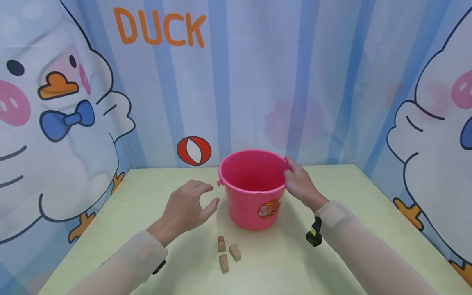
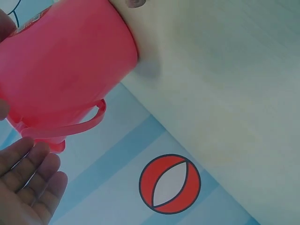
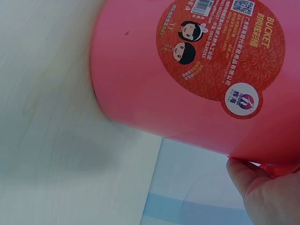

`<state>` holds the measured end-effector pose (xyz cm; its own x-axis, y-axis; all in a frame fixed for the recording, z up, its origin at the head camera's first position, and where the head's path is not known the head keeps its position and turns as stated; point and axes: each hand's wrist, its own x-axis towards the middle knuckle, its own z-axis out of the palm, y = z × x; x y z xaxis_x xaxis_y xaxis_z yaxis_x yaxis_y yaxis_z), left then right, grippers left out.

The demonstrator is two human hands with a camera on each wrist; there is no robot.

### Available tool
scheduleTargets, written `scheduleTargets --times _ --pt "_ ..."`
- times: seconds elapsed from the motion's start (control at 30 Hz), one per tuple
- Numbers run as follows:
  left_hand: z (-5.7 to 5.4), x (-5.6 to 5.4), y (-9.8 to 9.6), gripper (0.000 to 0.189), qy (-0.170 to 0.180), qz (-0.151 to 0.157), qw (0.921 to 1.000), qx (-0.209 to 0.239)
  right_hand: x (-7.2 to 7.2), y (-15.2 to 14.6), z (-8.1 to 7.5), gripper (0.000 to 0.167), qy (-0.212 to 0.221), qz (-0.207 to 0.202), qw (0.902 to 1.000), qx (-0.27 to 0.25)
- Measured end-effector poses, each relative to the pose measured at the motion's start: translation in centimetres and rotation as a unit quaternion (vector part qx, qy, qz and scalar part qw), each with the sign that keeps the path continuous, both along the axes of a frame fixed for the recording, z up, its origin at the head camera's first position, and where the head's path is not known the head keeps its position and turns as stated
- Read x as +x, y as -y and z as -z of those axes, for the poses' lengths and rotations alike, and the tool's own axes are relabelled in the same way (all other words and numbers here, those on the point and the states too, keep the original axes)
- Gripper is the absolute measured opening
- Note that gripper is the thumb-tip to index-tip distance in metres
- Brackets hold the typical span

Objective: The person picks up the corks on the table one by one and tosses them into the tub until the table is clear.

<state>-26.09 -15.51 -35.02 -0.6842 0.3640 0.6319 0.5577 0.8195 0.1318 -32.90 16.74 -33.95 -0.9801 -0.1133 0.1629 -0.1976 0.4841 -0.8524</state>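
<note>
A pink plastic bucket [image 1: 254,209] stands upright on the table, a red round label [image 3: 225,51] on its side. My right hand [image 1: 303,184] grips the bucket's rim on the right. To the left of the bucket my left hand [image 1: 188,205] is held apart from it, thumb and fingers spread in a loose curve with nothing between them. In the left wrist view its fingers show below the pink carrying handle [image 2: 70,129], which hangs along the bucket's far side. Three corks [image 1: 221,244] lie on the table in front of the bucket, nearer the left hand.
The pale yellow table [image 1: 287,270] runs back to a blue striped curtain [image 1: 250,82] printed with ducks, a red ball [image 1: 194,150] and lettering. A black strap with a small device [image 1: 314,232] hangs at the right wrist.
</note>
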Motion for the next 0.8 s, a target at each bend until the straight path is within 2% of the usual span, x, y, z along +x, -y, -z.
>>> scheduleTargets --times 0.17,0.5,0.8 --pt "0.6 0.1 0.1 0.038 0.026 -0.009 0.9996 -0.001 0.0 0.0 -0.1 0.061 0.001 0.003 1.0 0.003" --pt "2.0 0.2 -0.1 0.045 0.093 -0.001 0.9953 -0.028 0.2 0.0 -0.3 0.061 0.001 0.0 1.0 -0.002" --pt "2.6 0.4 0.0 0.045 0.14 -0.009 0.9895 -0.035 0.2 0.0 -0.2 0.061 0.004 -0.003 1.0 -0.006"
